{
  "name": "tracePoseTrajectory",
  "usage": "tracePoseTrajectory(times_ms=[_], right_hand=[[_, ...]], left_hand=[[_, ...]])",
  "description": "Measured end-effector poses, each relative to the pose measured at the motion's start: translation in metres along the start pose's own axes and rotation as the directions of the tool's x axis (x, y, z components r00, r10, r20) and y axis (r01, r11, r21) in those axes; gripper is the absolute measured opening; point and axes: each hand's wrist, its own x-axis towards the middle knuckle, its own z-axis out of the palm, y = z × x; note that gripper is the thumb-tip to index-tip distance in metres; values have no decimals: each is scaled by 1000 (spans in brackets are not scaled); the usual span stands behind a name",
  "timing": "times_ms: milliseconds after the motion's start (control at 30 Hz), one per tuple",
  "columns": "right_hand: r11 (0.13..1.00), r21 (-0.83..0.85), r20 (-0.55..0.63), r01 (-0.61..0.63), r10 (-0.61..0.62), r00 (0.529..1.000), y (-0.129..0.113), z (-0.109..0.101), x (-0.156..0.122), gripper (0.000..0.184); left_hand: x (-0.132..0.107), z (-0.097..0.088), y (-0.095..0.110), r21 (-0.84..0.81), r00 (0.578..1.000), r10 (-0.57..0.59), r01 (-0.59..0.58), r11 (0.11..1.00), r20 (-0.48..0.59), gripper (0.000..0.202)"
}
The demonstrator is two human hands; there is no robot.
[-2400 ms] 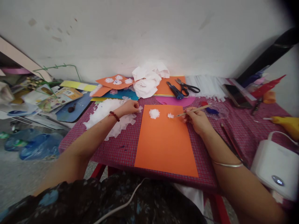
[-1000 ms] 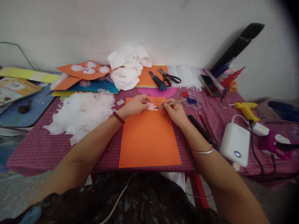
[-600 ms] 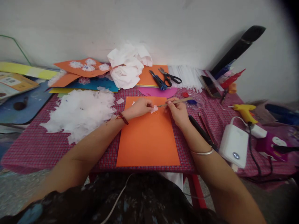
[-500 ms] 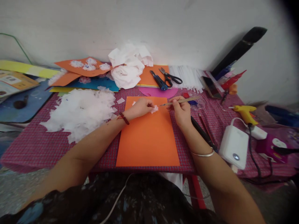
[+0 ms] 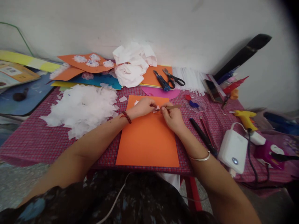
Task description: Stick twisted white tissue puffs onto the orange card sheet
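On an orange sheet of paper (image 5: 147,140), my left hand (image 5: 143,107) pinches a small piece of white tissue paper (image 5: 157,108) near the sheet's top edge. My right hand (image 5: 173,117) grips a thin tan stick (image 5: 175,106), its tip against or very close to the tissue; the exact contact is too small to tell. Another white scrap (image 5: 136,102) lies just behind my left hand. Left of the sheet spreads a heap of white tissue squares (image 5: 81,107), with one loose square (image 5: 122,99) between heap and sheet.
Behind the sheet lie a pink paper piece (image 5: 161,92), a blue cutter (image 5: 161,81), scissors (image 5: 174,77) and crumpled white paper (image 5: 130,70). To the right are a black pen (image 5: 200,133), a white power bank (image 5: 233,151), a yellow glue gun (image 5: 246,118) and a phone (image 5: 212,90).
My right hand has come left and slightly down, bringing the stick to the tissue piece at my left fingertips. My left hand has barely moved. The whole view has shifted slightly.
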Motion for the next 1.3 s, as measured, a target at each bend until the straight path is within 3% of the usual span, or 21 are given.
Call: tracePoseTrajectory(times_ms=[100,300,500,567,667,733,833,933,1000,1067,1167,1233,1300], right_hand=[[996,-90,30,2,1,1000,-5,-1,-1,21],[964,-249,103,96,-72,992,-10,1,-5,23],[944,-299,153,142,-99,983,-9,4,-6,20],[978,-182,97,104,-87,991,-8,2,-5,18],[974,221,-127,-47,77,989,-5,-3,-2,22],[853,505,-205,-130,265,942,0,-6,2,26],[676,706,-139,-212,425,894,9,-8,7,32],[576,763,-48,-292,501,864,17,-7,10,34],[533,787,-20,-311,525,851,21,-5,11,34],[509,803,-11,-309,531,847,23,-4,11,33],[491,813,8,-313,528,849,25,-3,10,33],[488,815,12,-311,522,853,26,-3,9,33],[490,819,0,-297,519,855,27,-2,9,33]], left_hand=[[1,0,-1,4,1000,2,-2,1000,1,17],[5,3,-10,-12,993,-38,37,999,-112,28],[5,1,-8,-25,991,-93,91,996,-96,25],[4,-1,-6,-11,992,-81,81,997,-95,24],[2,1,-5,-12,991,-80,79,997,-107,23],[1,3,-3,-28,991,-86,83,996,-101,22],[-1,-1,7,-98,995,-65,57,993,-80,20],[-5,-30,22,-253,989,-23,-14,967,-144,23],[-8,-62,27,-318,972,-7,-71,946,-236,26],[-14,-97,23,-277,951,-22,-68,959,-309,25],[-21,-134,-2,-7,966,-64,64,998,-250,15],[-23,-141,-24,298,975,-144,190,936,-169,15],[-21,-137,-45,479,961,-267,266,837,-68,22]])
